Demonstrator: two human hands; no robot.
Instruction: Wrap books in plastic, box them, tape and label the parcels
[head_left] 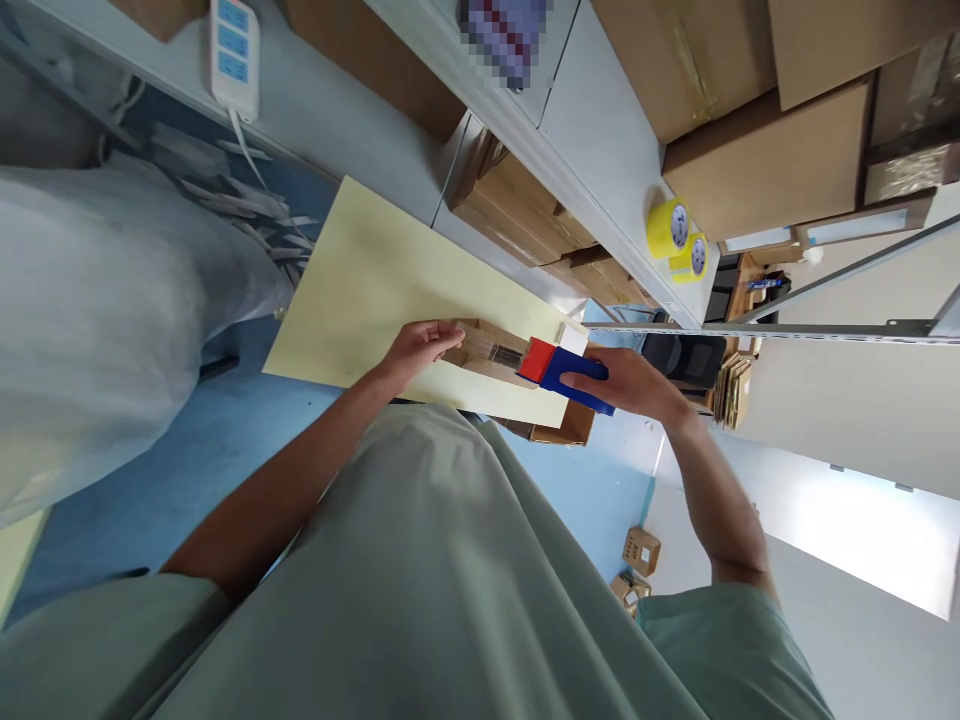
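Observation:
A small cardboard box (480, 368) lies on the pale yellow tabletop (390, 260), close in front of my body. At the left end of the box, my left hand (420, 350) has its fingers closed against the cardboard edge. My right hand (626, 380) is wrapped round the blue body of a tape dispenser (574, 372). Its red front end sits over the right part of the box, where a shiny, dark-striped patch shows. Whether the dispenser touches the box I cannot tell. A small white item (574, 337) lies just beyond the dispenser.
Two yellow tape rolls (667, 228) stand on the white shelf (600, 150) beside large cartons (765, 150). More cardboard boxes (525, 205) sit below the shelf. A power strip (234, 60) lies at upper left, above a big white bag (112, 320). An open carton (576, 424) is under the table's right end.

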